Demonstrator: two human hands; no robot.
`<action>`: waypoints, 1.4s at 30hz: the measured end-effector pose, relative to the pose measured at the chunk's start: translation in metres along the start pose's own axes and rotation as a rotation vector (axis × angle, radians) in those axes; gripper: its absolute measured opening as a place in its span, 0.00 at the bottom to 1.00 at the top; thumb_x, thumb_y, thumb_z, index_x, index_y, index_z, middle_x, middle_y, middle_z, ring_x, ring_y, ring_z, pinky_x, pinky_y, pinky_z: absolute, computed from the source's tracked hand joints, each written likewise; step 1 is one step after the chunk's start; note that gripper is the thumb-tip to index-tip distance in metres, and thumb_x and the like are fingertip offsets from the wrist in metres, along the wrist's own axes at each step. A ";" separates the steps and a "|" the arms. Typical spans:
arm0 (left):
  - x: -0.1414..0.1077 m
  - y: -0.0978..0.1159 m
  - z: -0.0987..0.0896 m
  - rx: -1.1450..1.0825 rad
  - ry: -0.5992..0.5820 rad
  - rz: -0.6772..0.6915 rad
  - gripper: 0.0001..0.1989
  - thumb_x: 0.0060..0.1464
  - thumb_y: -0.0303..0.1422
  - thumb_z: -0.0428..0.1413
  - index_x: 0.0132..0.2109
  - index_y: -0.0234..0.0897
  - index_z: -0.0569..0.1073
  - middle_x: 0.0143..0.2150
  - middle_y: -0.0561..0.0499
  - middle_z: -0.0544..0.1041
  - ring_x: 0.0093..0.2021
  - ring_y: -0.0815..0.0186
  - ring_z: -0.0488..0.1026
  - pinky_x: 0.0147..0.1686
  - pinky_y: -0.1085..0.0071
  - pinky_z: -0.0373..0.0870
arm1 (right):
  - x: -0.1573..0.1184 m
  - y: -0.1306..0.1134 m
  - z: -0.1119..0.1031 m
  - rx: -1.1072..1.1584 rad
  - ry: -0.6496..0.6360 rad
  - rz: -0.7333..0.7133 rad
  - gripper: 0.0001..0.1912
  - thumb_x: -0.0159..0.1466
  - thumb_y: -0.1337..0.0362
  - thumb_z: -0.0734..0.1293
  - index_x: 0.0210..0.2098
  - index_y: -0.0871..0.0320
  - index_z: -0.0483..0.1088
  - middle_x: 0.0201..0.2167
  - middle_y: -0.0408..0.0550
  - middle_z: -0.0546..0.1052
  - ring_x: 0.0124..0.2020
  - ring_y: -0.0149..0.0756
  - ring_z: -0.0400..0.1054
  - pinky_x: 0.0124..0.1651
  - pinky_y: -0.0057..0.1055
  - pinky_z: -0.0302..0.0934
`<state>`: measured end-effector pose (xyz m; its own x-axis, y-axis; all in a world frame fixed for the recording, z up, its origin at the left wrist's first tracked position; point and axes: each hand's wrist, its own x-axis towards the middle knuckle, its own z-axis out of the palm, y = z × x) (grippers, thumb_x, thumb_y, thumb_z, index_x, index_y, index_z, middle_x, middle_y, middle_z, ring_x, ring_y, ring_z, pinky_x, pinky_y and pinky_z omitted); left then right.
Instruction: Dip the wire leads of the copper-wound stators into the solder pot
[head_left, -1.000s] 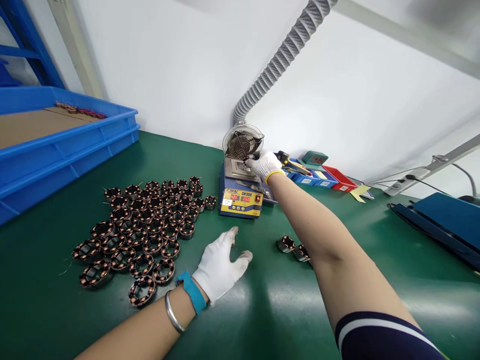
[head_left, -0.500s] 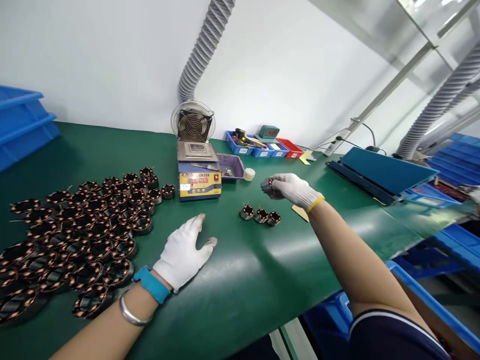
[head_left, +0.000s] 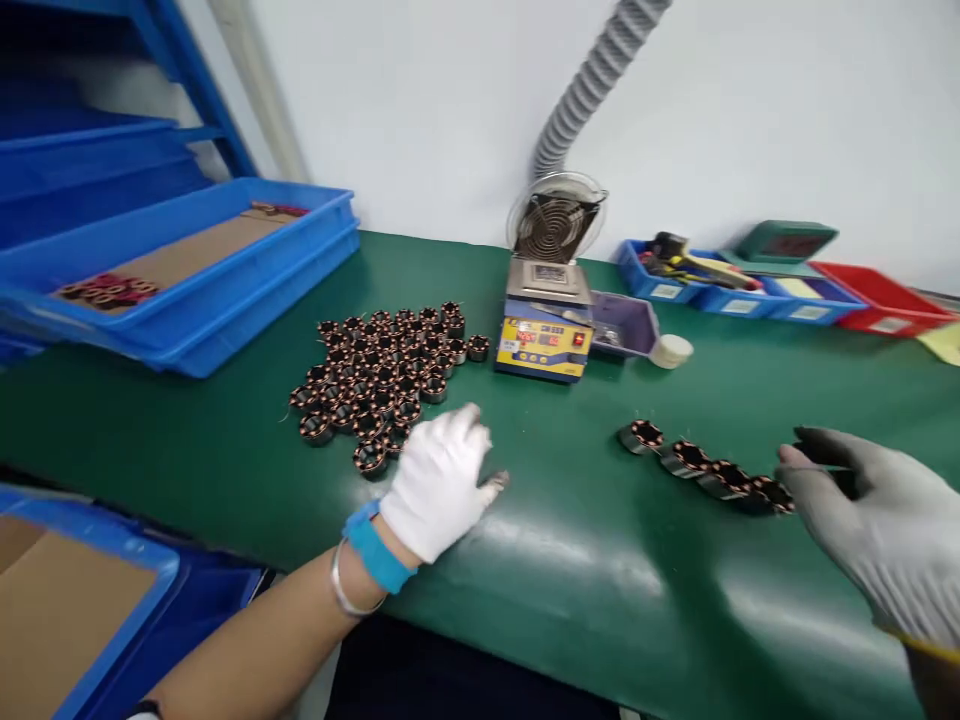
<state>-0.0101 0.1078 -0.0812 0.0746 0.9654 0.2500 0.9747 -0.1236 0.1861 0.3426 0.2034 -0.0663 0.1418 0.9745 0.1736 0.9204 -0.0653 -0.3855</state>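
Both hands I see in white gloves: left hand (head_left: 439,480) lies flat and released beside the stator pile (head_left: 382,375); right hand (head_left: 874,520) is spread, holding nothing, touching the stator row (head_left: 705,468). Farther, the yellow-blue solder pot (head_left: 545,335); its label is unreadable.

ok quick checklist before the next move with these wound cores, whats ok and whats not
1. Left hand free: ok, open glove flat on the green mat, holding nothing.
2. Right hand free: ok, fingers spread, nothing gripped, beside the row's right end.
3. Row of four cores lined up: ok, side by side on the mat.
4. Big cluster of cores within reach of the left hand: ok, nearest cores sit right by its fingers.
5. Solder pot powered: ok, red display lit; the reading itself cannot tell.
6. Loose wire ends on the row: cannot tell, too blurred.
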 end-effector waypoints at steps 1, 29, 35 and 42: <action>-0.008 -0.009 -0.004 0.070 0.055 -0.113 0.15 0.52 0.42 0.57 0.42 0.36 0.74 0.60 0.40 0.67 0.53 0.48 0.68 0.51 0.53 0.66 | -0.010 -0.014 0.006 0.049 0.055 -0.065 0.25 0.56 0.41 0.58 0.48 0.42 0.67 0.43 0.67 0.73 0.46 0.62 0.68 0.42 0.61 0.59; 0.061 0.002 0.047 -0.270 -0.019 -0.088 0.16 0.48 0.41 0.58 0.43 0.39 0.73 0.46 0.46 0.75 0.45 0.56 0.75 0.45 0.64 0.73 | -0.042 -0.140 0.105 0.778 -0.375 -0.332 0.19 0.63 0.60 0.64 0.51 0.62 0.69 0.45 0.53 0.76 0.45 0.39 0.72 0.50 0.36 0.66; 0.053 0.002 0.057 -0.521 0.148 0.053 0.20 0.46 0.30 0.56 0.49 0.38 0.70 0.49 0.48 0.76 0.48 0.61 0.75 0.50 0.66 0.73 | -0.042 -0.146 0.108 0.990 -0.495 -0.205 0.17 0.61 0.64 0.66 0.49 0.60 0.70 0.45 0.50 0.77 0.47 0.39 0.72 0.52 0.36 0.66; 0.051 0.006 0.058 -0.634 0.170 0.042 0.23 0.48 0.30 0.54 0.54 0.35 0.68 0.51 0.46 0.77 0.50 0.62 0.75 0.53 0.67 0.71 | -0.049 -0.154 0.113 1.130 -0.454 -0.164 0.18 0.59 0.68 0.66 0.49 0.59 0.70 0.44 0.49 0.77 0.44 0.36 0.73 0.51 0.34 0.68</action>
<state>0.0119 0.1699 -0.1227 0.0251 0.9132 0.4066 0.6545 -0.3225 0.6838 0.1524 0.1894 -0.1176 -0.2934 0.9547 0.0504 0.0500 0.0680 -0.9964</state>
